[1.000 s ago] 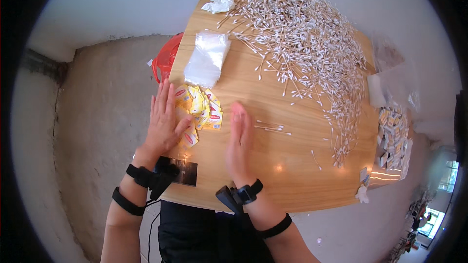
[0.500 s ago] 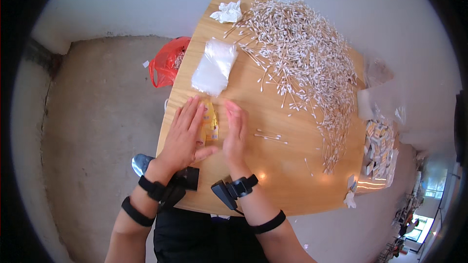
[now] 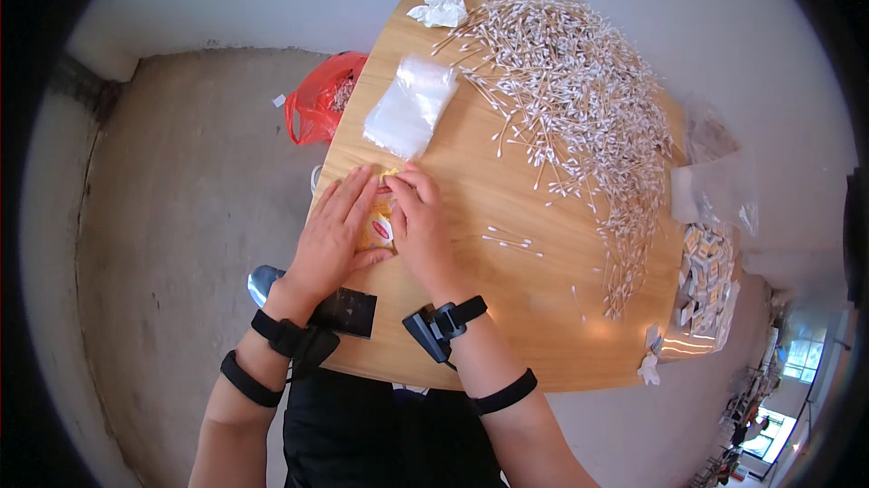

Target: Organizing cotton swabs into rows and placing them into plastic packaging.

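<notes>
My left hand [image 3: 337, 224] lies flat with its fingers stretched out, over the left part of some small yellow printed cards [image 3: 378, 231] on the table. A red and white oval print shows on the top card between my hands. My right hand [image 3: 420, 218] comes in from the other side, with its fingers bent and closed at the far right edge of the cards. Its fingertips partly cover that edge. Just beyond the hands lies a stack of clear plastic bags [image 3: 412, 108].
A large heap of cotton swabs [image 3: 579, 90] covers the far right of the wooden table [image 3: 507, 325]. A few loose swabs [image 3: 512, 242] lie right of my hands. Crumpled tissue [image 3: 440, 8], a black flat object [image 3: 348, 312], a red bag [image 3: 317, 99] and a bag of small boxes [image 3: 708, 280] surround them.
My right hand has moved left onto the cards and its fingers have bent closed at their edge. The oval print now shows. My left hand stays flat; the view has shifted slightly.
</notes>
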